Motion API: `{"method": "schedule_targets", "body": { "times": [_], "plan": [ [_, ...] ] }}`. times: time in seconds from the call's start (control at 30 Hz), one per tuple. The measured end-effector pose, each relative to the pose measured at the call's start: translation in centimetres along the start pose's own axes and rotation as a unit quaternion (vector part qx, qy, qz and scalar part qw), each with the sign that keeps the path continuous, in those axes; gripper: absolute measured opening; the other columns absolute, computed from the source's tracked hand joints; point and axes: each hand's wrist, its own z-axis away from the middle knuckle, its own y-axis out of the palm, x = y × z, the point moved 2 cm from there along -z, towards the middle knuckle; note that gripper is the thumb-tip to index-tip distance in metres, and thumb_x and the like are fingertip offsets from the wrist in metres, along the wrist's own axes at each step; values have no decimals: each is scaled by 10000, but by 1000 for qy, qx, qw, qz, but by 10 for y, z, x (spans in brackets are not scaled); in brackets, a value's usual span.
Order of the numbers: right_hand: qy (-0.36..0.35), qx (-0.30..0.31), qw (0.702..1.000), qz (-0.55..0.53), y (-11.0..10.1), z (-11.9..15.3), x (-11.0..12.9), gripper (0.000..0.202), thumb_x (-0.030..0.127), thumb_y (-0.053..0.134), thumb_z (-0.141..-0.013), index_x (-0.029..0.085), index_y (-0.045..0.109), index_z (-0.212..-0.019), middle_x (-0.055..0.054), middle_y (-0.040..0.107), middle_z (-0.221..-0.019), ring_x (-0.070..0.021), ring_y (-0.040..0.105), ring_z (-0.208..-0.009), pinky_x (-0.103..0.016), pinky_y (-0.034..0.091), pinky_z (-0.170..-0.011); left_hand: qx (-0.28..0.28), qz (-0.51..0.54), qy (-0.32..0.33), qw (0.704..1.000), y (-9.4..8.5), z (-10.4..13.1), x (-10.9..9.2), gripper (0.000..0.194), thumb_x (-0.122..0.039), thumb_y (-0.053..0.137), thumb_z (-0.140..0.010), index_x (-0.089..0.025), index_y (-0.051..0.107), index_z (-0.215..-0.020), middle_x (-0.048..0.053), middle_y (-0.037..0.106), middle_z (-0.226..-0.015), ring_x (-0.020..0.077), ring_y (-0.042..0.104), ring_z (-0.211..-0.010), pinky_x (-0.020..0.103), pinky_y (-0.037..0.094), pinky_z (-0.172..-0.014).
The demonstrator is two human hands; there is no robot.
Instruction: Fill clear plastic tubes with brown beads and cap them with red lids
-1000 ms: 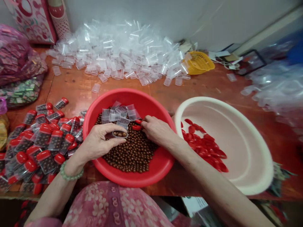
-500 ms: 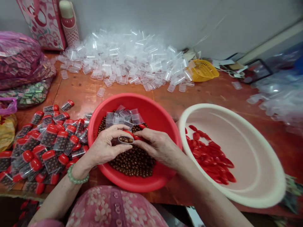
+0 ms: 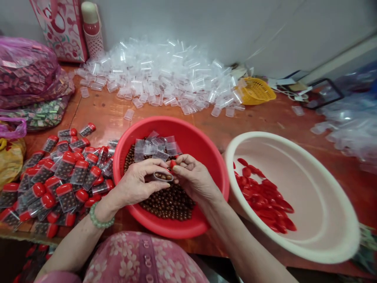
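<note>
My left hand (image 3: 137, 181) grips a clear plastic case (image 3: 163, 177) at its sides, its open mouth showing brown beads inside. Close beside it, my right hand (image 3: 193, 175) pinches a red cap (image 3: 173, 163) between thumb and fingers, near the case's mouth. Both hands are over a red basin (image 3: 206, 153). In it lie loose brown beads (image 3: 167, 204) and several empty clear cases (image 3: 154, 145). To the right stands a white basin (image 3: 315, 188) with a pile of red caps (image 3: 268, 200).
Filled red-capped cases (image 3: 64, 169) are heaped at the left. A big pile of empty clear cases (image 3: 165, 78) lies along the wall, beside a yellow basket (image 3: 257, 91). Purple bags (image 3: 29, 74), a thermos (image 3: 92, 31) and a patterned bag (image 3: 60, 29) stand at the back left.
My right hand has lifted and turned, its fingers now holding the red cap more upright beside the case. The view has shifted slightly.
</note>
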Motion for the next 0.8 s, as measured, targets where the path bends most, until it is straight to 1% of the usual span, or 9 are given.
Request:
{"method": "schedule_targets", "body": {
  "times": [0.07,0.17,0.27,0.4,0.53,0.63,0.7,0.73,0.8],
  "plan": [
    [15,-5,1000,-10,2,-2,-3,398,319,899,-496,187,592,-713,54,637,-578,-67,551,-461,-170,459,-442,-7,-6,14,1000,2,1,0,147,-138,695,-777,-155,728,-920,79,684,-1126,175,643,-1065,309,480,-1001],
    [30,11,999,-2,5,-3,-4,342,330,870,-560,184,650,-777,33,665,-640,-79,586,-517,-192,496,-496,-20,-27,32,999,3,3,1,160,-140,681,-796,-170,721,-948,74,684,-1128,177,640,-1069,323,484,-1000],
    [46,48,998,1,8,-3,-3,324,333,851,-595,194,641,-800,47,648,-631,-74,577,-507,-188,487,-492,-36,-64,45,996,3,5,1,137,-176,673,-815,-179,722,-942,93,619,-1172,190,608,-1107,345,475,-1008],
    [56,74,996,5,10,-4,-3,334,352,856,-593,201,642,-799,51,644,-639,-66,567,-510,-178,471,-491,-54,-62,43,996,1,6,3,124,-188,682,-809,-176,723,-925,86,557,-1108,180,585,-1066,339,479,-983],
    [46,92,995,15,11,-8,-3,345,370,874,-569,207,646,-771,51,641,-617,-70,561,-488,-182,459,-475,-38,-17,8,999,0,4,6,127,-209,702,-790,-180,731,-910,79,536,-1125,185,577,-1067,343,476,-979],
    [34,108,994,-1,14,-9,-3,321,335,884,-566,212,631,-721,56,644,-616,-61,564,-482,-162,451,-465,-5,26,-20,999,-1,2,7,134,-171,718,-759,-172,737,-892,93,498,-1275,218,547,-1178,373,423,-1052],
    [20,112,994,-4,16,-9,-1,299,311,882,-581,223,649,-746,57,659,-651,-60,589,-520,-155,474,-495,8,61,-40,997,-2,2,8,136,-157,721,-749,-172,734,-883,93,475,-1352,246,490,-1276,403,362,-1110],
    [7,106,994,1,16,-9,0,288,301,880,-588,226,664,-763,55,668,-675,-61,603,-551,-153,489,-522,7,82,-53,995,-2,1,8,136,-163,722,-748,-173,731,-884,93,476,-1364,255,471,-1300,412,356,-1115],
    [-27,83,996,18,15,-8,5,266,286,877,-600,229,691,-781,49,685,-709,-62,623,-603,-150,508,-571,1,144,-88,986,-4,1,9,167,-189,719,-749,-171,716,-915,97,459,-1392,260,517,-1253,414,437,-1040]
  ]
}}
